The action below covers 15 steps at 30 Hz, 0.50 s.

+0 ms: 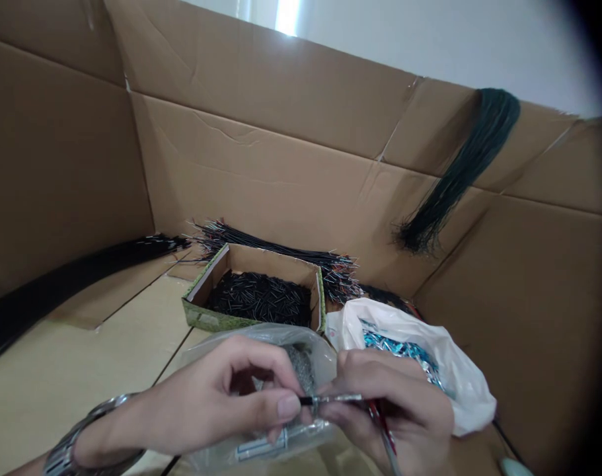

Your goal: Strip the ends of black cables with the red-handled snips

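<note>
Between the thumb and fingers of my left hand is a short black piece, thin like a cable or sleeve. From its right end a narrow silver piece extends to my right hand, whose closed fingers press around it. A slim red-and-silver tool lies in the right hand too, slanting down out of its grip; its kind is partly hidden. Below both hands, a clear plastic bag holds many small grey metal bits. The hands are close together, almost touching.
A green-edged box of short black tubes stands behind the bag. Right of it is a white bag with blue shiny pieces. Black wire bundles lie behind, with a long black bundle left. Dark strands hang over the cardboard wall.
</note>
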Tool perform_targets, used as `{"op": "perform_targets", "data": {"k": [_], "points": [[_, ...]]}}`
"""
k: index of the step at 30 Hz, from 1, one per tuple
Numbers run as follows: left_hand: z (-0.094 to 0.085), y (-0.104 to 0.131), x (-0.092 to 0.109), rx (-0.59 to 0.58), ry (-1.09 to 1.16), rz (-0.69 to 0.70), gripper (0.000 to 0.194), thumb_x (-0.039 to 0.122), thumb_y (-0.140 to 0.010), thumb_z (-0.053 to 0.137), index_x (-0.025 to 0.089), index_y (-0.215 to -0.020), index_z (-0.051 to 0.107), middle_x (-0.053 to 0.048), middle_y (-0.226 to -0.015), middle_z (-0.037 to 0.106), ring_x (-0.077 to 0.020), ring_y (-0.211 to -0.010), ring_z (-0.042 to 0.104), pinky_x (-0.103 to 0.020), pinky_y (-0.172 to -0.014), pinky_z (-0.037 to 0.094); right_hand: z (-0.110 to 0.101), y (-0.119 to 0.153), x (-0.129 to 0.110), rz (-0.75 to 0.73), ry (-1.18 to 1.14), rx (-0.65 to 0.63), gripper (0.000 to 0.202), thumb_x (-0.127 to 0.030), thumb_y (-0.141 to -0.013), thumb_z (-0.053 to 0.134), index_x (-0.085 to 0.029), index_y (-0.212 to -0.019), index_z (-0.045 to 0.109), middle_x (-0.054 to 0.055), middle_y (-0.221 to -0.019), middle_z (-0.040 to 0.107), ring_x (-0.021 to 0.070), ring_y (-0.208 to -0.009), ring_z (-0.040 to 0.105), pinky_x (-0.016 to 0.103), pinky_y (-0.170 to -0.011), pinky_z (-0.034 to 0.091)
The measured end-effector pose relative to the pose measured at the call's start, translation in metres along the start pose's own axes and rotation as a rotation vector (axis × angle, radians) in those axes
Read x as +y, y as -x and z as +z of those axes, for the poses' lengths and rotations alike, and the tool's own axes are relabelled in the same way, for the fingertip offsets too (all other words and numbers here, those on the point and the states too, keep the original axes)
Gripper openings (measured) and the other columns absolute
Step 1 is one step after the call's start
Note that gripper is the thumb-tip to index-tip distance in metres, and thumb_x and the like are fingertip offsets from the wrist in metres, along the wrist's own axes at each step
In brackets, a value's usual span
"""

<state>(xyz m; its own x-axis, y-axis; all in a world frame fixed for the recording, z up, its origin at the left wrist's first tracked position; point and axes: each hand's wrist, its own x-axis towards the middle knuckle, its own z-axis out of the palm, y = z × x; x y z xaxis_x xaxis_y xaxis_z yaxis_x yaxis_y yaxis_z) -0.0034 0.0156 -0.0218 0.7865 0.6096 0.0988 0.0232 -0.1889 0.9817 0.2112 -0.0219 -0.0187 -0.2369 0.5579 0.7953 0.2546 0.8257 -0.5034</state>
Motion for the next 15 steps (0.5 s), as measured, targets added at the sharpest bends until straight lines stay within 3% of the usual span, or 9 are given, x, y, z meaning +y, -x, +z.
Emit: {"op": "perform_targets", "data": {"k": [4,7,10,15], "points": [[0.003,0.000,-0.003,0.325,-0.370,0.180,0.015,0.028,-0.098,0.060,0.021,-0.089,0.070,0.001,-0.074,0.067,-0.0122,-0.066,0.058,-0.021,-0.058,0.044,0.016,0.002,0.004,-0.027,0.194,0.140,0.016,-0.008,-0.085,0.065,-0.020,-0.074,0.064,-0.004,-0.054,0.053,0.0105,-0.044,0.043,0.024,-0.041,0.033],[0.006,0.000,-0.010,0.499,-0.693,0.414,0.016,0.015,-0.098,0.057,0.022,-0.107,0.069,0.001,-0.082,0.067,-0.0123,-0.068,0.059,-0.023,-0.062,0.044,0.027,0.009,0.006,-0.015,0.393,0.195,0.019,-0.004,-0.085,0.062,-0.020,-0.075,0.060,-0.004,-0.058,0.049,0.0103,-0.047,0.043,0.025,-0.045,0.035],[0.007,0.000,-0.019,0.524,-0.875,0.476,0.022,0.012,-0.098,0.055,0.021,-0.117,0.065,-0.003,-0.090,0.069,-0.0158,-0.075,0.062,-0.026,-0.066,0.047,0.035,0.017,0.007,-0.075,0.597,0.226,0.020,-0.003,-0.086,0.060,-0.020,-0.076,0.060,-0.003,-0.058,0.050,0.0114,-0.048,0.045,0.027,-0.049,0.035],[0.007,-0.004,-0.030,0.456,-1.041,0.344,0.013,0.016,-0.099,0.054,0.020,-0.096,0.066,-0.003,-0.082,0.068,-0.0194,-0.070,0.060,-0.031,-0.061,0.045,0.041,0.021,0.007,0.010,0.679,0.112,0.026,-0.008,-0.092,0.053,-0.019,-0.068,0.057,-0.002,-0.057,0.048,0.0122,-0.047,0.042,0.029,-0.050,0.032]]}}
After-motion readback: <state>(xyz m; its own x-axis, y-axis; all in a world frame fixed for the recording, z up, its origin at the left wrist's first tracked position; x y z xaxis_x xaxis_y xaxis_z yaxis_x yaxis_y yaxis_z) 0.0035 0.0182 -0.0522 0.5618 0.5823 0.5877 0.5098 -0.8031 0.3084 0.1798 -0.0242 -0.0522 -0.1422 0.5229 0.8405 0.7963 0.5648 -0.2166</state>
